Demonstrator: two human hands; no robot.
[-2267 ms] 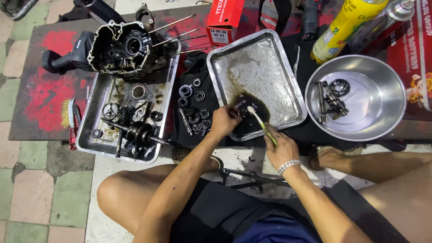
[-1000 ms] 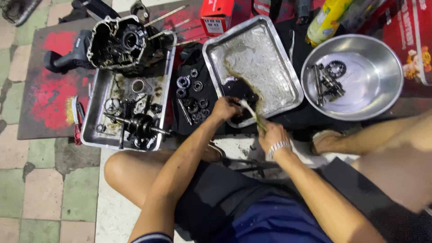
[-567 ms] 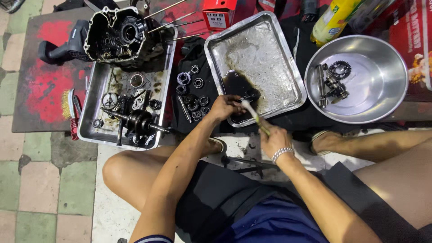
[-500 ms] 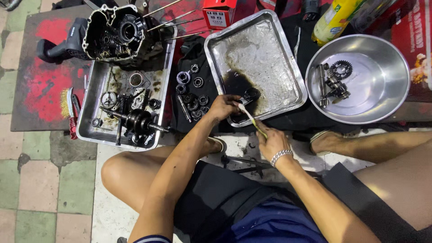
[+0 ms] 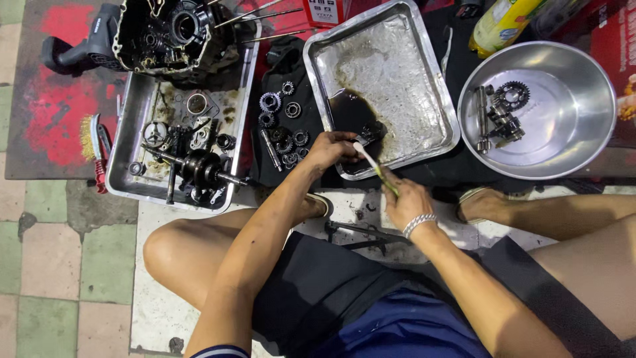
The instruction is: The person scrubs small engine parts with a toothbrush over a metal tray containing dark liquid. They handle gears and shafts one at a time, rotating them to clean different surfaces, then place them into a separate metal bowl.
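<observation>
Your two hands work a small engine part over the oily corner of the rectangular steel tray, at centre frame.

Your left hand (image 5: 329, 147) closes its grip on a small dark metal part (image 5: 368, 134), pinning it low in the pool of dark oil (image 5: 348, 114) so the runoff stays inside the steel tray (image 5: 424, 79); your right hand (image 5: 405, 199) is wrapped round a toothbrush (image 5: 372, 162), bristles angled onto the part; loose gears (image 5: 281, 129) lie on a black cloth just left of the tray; a round steel bowl (image 5: 583, 93) at upper right holds a gear shaft; a second tray (image 5: 132, 113) with the crankshaft (image 5: 199, 171) sits at left; everything rests on a tiled floor (image 5: 59, 252) with a red-stained mat.
</observation>
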